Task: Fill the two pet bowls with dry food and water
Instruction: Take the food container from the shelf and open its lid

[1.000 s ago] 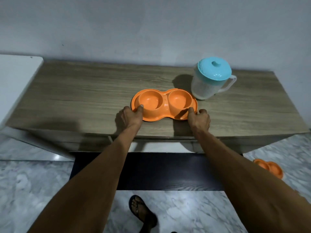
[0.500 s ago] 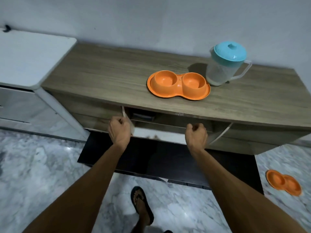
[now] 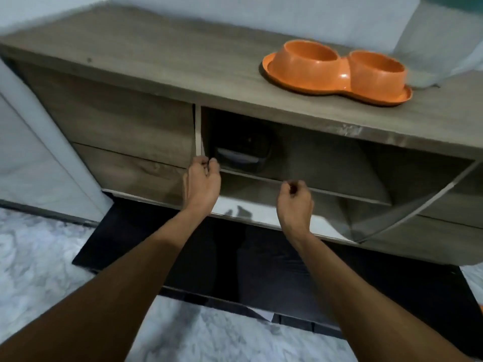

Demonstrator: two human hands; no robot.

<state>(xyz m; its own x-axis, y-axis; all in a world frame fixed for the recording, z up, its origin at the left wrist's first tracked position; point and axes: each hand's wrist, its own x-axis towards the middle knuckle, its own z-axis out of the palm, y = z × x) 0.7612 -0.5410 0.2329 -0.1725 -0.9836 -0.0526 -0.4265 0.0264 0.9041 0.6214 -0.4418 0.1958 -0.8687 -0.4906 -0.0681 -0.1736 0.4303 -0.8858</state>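
Observation:
The orange double pet bowl (image 3: 292, 79) stands on the wooden cabinet top (image 3: 156, 53), to the right; both cups look empty. Behind it at the frame's right edge is the blurred translucent pitcher (image 3: 433, 45). Below the top, a cabinet flap door (image 3: 261, 212) hangs partly open. My left hand (image 3: 202, 180) pinches its upper left corner. My right hand (image 3: 295, 198) is curled on its top edge further right. Inside the open compartment sits a dark container (image 3: 241, 152), partly in shadow.
A white unit (image 3: 28, 158) stands against the cabinet's left side. A black mat (image 3: 261, 273) lies on the marble floor (image 3: 39, 257) under the cabinet front. Closed wooden panels (image 3: 125, 131) are left of the open compartment.
My hands left the bowl and dropped to the cabinet front. The flap door has come open, showing the compartment. The view has sunk lower and closer to the cabinet.

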